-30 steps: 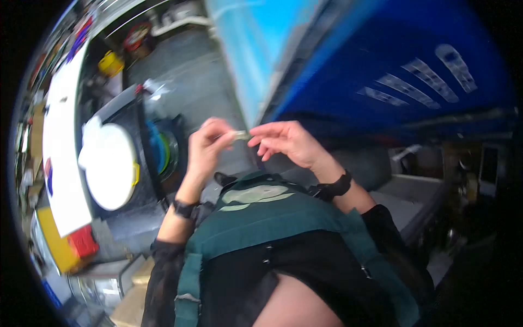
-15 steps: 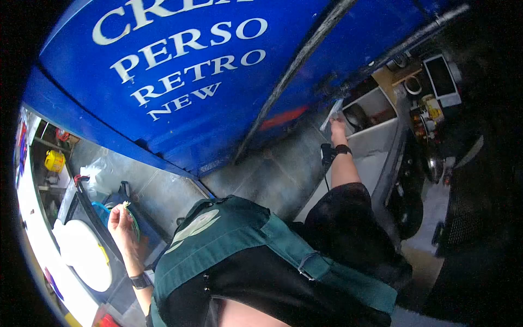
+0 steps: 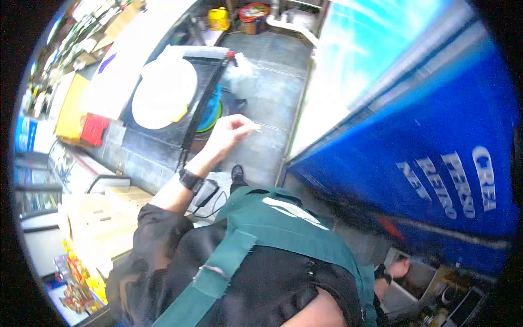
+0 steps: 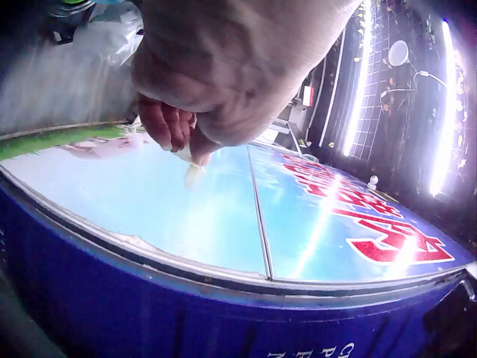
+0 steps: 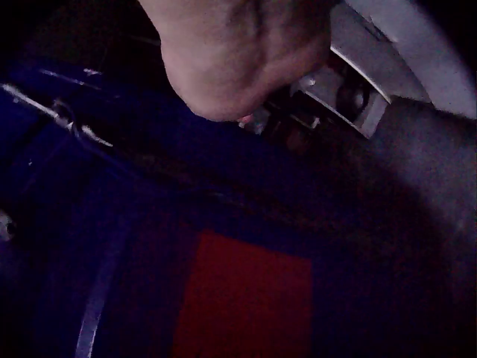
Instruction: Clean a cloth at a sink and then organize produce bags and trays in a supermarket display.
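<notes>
With curled left hand (image 3: 231,132) fingers, pinching a small pale scrap (image 3: 257,128) left of the blue lettered panel (image 3: 359,158). With right hand (image 3: 401,267), apparently reaching at the white-edged box (image 3: 397,298); cannot tell grip. Calls next for keeping that pinch, settling rightward reach.

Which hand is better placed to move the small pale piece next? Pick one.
Left, most likely: the left hand pinches the small pale piece, while the right hand is out on the other side of the green apron.
</notes>
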Demonstrator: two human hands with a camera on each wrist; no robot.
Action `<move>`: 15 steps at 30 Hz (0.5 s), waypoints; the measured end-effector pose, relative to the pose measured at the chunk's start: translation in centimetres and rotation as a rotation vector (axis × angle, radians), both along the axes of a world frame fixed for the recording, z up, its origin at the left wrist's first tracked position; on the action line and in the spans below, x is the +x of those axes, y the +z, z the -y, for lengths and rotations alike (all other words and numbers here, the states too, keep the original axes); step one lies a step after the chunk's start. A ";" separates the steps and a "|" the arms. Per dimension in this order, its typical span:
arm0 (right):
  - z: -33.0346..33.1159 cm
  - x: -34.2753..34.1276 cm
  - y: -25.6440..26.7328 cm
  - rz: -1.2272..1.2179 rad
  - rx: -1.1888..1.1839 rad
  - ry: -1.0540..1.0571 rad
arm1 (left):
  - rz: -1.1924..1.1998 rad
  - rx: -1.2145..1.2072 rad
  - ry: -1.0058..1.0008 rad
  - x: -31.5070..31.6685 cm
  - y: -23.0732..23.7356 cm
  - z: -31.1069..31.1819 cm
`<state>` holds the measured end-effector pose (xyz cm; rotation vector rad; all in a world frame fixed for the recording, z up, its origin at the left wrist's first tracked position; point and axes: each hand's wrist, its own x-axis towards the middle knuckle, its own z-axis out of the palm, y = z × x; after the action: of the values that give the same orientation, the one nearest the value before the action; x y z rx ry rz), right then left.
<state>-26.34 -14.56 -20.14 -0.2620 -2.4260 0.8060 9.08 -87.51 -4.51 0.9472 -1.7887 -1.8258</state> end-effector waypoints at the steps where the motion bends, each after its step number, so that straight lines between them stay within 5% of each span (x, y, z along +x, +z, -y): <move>1: 0.6 1.1 1.9 0.134 0.142 -0.117 | -0.023 0.024 -0.007 0.5 -0.8 1.4; 4: 1.6 4.2 6.6 0.377 0.390 -0.366 | -0.090 0.093 -0.009 1.6 -1.5 4.4; 7: 7.1 6.4 8.4 0.334 0.468 -0.406 | -0.081 0.167 -0.001 3.2 -2.5 9.5; 15: 32.6 10.7 7.0 0.248 0.381 0.183 | -0.091 0.169 0.070 6.0 -3.0 21.7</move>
<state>-15.65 -47.15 -13.14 0.0093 -2.8063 0.3863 15.07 -109.19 -7.56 0.9594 -1.5479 -1.9670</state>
